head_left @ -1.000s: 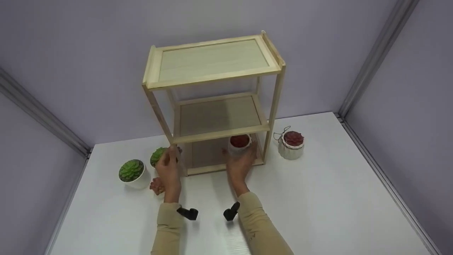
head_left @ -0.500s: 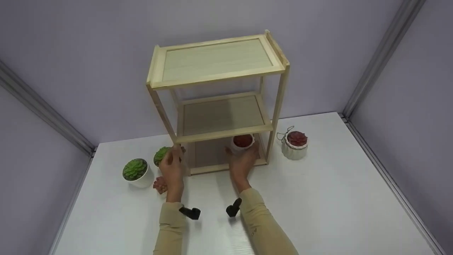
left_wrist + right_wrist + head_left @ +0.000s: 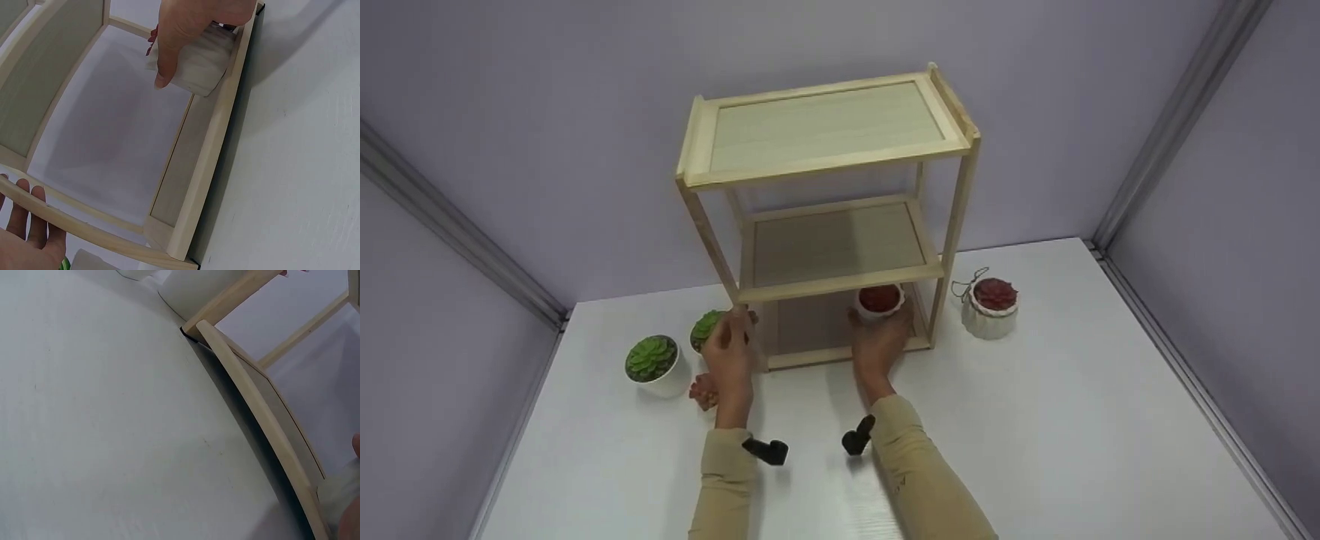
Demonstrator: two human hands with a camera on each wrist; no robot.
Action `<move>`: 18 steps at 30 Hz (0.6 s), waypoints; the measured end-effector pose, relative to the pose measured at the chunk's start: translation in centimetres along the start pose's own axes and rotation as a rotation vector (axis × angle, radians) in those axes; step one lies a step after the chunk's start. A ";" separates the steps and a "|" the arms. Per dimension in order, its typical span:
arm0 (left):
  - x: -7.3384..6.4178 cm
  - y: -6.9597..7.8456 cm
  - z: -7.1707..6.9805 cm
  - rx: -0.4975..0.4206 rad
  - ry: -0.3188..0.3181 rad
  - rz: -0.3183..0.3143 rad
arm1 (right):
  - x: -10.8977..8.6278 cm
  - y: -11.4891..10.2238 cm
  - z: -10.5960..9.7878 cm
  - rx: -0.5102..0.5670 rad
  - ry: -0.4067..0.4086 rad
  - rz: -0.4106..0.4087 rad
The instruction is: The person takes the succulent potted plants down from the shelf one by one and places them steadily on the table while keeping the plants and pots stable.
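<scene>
A three-tier wooden shelf (image 3: pixel 829 127) stands on the white table against the back wall. My left hand (image 3: pixel 729 360) holds its front left post, and in the left wrist view the fingers (image 3: pixel 37 225) curl round that post. On the bottom tier, toward the right, sits a white pot with a red succulent (image 3: pixel 880 298). My right hand (image 3: pixel 877 349) grips this pot from the front. The left wrist view shows the thumb against the pot's white side (image 3: pixel 202 64). Only a sliver of the pot (image 3: pixel 337 492) shows in the right wrist view.
Left of the shelf stand a potted green succulent (image 3: pixel 652 358) and another green one (image 3: pixel 707 328), partly behind my left hand. A small pink succulent (image 3: pixel 704 391) is near my left wrist. A pale pot with a red succulent and string (image 3: pixel 991 311) stands to the right.
The head view has shifted slightly, so the whole scene sits a little farther right. Both hands keep their holds on the post and the pot; my right hand covers more of the pot's front.
</scene>
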State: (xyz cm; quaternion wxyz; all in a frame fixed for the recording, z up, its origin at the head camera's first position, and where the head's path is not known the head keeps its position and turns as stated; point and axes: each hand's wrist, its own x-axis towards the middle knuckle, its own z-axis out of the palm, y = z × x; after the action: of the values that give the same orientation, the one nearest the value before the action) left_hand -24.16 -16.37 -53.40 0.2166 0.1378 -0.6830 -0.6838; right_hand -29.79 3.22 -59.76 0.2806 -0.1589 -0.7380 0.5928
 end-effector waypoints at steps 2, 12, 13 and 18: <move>0.0 0.0 0.0 -0.008 -0.001 0.003 | 0.1 0.2 0.0 -0.009 0.006 -0.004; -0.1 -0.1 -0.3 -0.007 -0.049 0.015 | 0.3 0.2 -0.2 0.020 0.015 -0.037; -0.1 -0.1 -0.3 -0.014 -0.053 0.011 | 0.4 0.2 -0.2 0.027 0.015 -0.031; -0.2 0.0 -0.4 -0.024 -0.067 -0.010 | 0.4 0.0 -0.2 0.057 0.017 -0.006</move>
State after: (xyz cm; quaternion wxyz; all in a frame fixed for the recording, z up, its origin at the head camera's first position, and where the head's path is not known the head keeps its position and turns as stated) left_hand -23.83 -16.62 -53.46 0.1920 0.1155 -0.6810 -0.6972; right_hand -29.96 3.62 -59.65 0.2929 -0.1538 -0.7189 0.6114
